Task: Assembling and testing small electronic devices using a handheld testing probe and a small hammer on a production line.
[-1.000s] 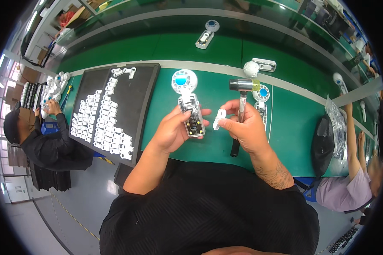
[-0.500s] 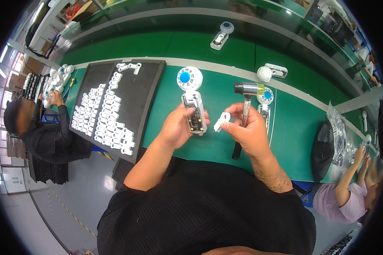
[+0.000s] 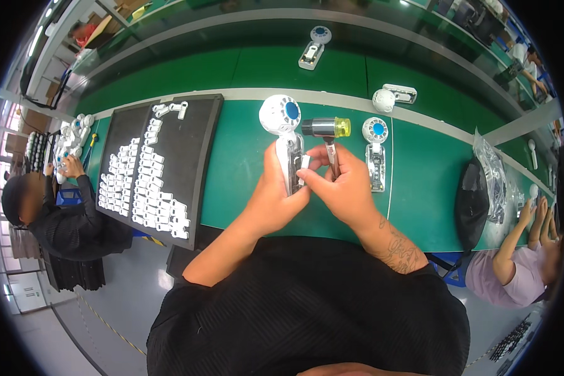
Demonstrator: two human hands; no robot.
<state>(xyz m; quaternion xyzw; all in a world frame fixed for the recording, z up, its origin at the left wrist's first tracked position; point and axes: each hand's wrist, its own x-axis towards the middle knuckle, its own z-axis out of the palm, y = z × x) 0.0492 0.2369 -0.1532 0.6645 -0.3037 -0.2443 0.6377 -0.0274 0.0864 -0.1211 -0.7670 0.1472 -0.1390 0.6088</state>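
Note:
My left hand (image 3: 271, 202) is closed around the handle of a white device (image 3: 279, 116) with a round head and a blue centre. The handle's open side, with dark parts inside, is turned to the right. Between the fingertips of my right hand (image 3: 352, 188) is a small white plastic piece (image 3: 304, 164), held against that open side. The same hand also grips a two-faced mallet (image 3: 323, 128), black at one end and yellow at the other. My fingers partly cover the piece and the mallet's handle.
A black tray (image 3: 200, 144) with many small white pieces lies left. A similar device (image 3: 376, 156) is at right, others (image 3: 311, 55) (image 3: 400, 94) farther back. A black bag (image 3: 471, 203) sits right. Co-workers sit at both sides.
My hands have come together, bringing the white piece from beside the device onto its handle. The device has turned rightward, and the mallet has moved left with my right hand.

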